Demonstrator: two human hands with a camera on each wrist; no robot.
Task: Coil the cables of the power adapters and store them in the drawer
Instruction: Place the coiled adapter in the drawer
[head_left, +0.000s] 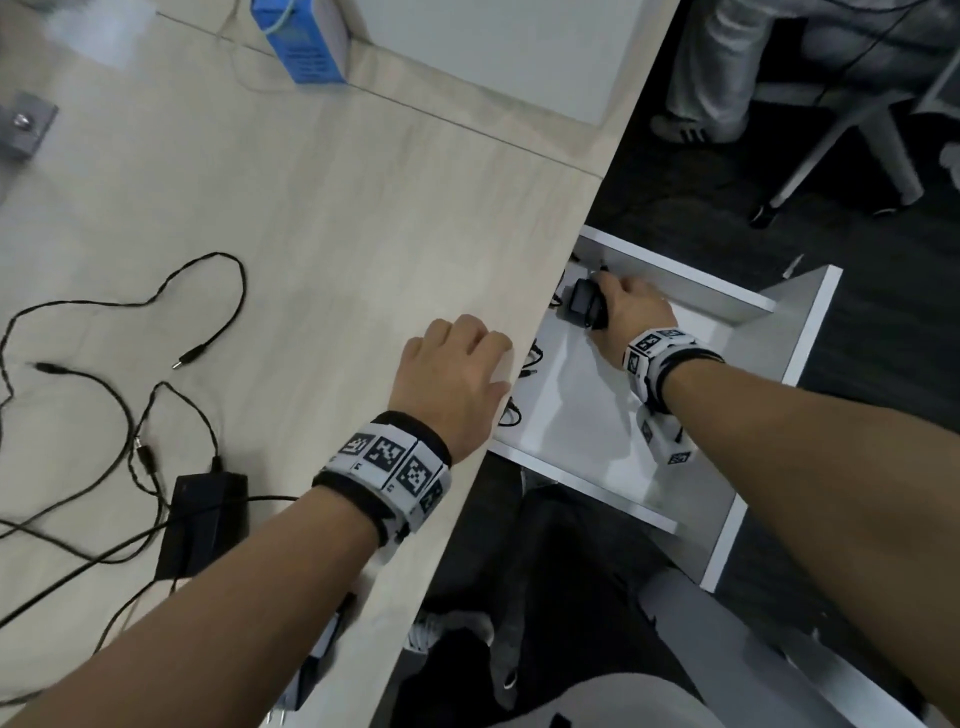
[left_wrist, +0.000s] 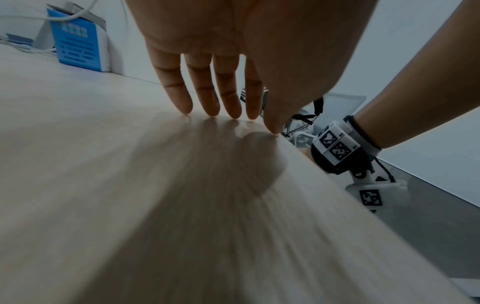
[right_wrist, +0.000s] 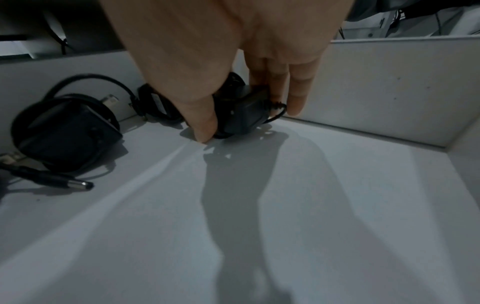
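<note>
Now, held adapter: a small black power adapter (right_wrist: 244, 111) with its cable wound round it is sitting on the floor of the drawer (right_wrist: 298, 205), close to the back corner.
Right hand: the right hand (head_left: 631, 312) is reaching into the drawer and pinching the adapter, thumb (right_wrist: 202, 123) on one side and fingers (right_wrist: 275, 88) on the other, the thumb tip touching the drawer floor.
Stored adapters: another coiled black adapter (right_wrist: 67, 131) is lying to the side against the drawer wall, its barrel plug (right_wrist: 64, 183) sticking out over the floor; a further coil (right_wrist: 155, 105) is lying between the two.
Drawer: it is standing pulled out from under the desk (head_left: 322, 218), white inside.
Left hand: the left hand (head_left: 452, 379) is resting on the desk edge, fingers (left_wrist: 176, 90) straight and spread, tips touching the wood, holding nothing.
On the desk: a black adapter brick (head_left: 202, 525) is lying with loose, uncoiled cables (head_left: 156, 296) trailing beside it.
Far end: a blue box (head_left: 301, 41) is standing on the desk.
</note>
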